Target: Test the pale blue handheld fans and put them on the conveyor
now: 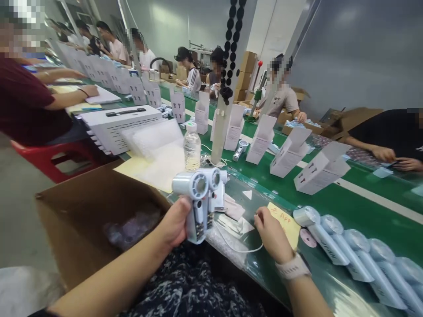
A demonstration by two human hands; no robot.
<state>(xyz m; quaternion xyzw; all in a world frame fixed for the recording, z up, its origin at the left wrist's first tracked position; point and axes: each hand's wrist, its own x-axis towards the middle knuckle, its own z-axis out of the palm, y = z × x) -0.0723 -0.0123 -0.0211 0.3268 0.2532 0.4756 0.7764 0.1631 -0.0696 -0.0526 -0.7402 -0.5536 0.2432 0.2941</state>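
Note:
My left hand (179,220) is closed round light-blue handheld fans (194,207), held upright above the near edge of the bench. At least two fans are bunched together, with dark parts showing along their handles. My right hand (269,226) rests over the bench with its fingers curled inward; whatever they hold, if anything, is hidden. Just behind that hand lies a yellow note (287,226) with red handwriting. A thin white cable (238,250) runs between the two hands, beside white paper pieces (233,222). To the right, several wrapped handheld fans (330,246) lie in a row.
Open white boxes (261,143) stand along the green conveyor (360,187). A water bottle (192,149) and a metal post (220,127) rise beyond my left hand. An open cardboard box (66,224) sits at left, near a red stool (62,160). Co-workers sit around the line.

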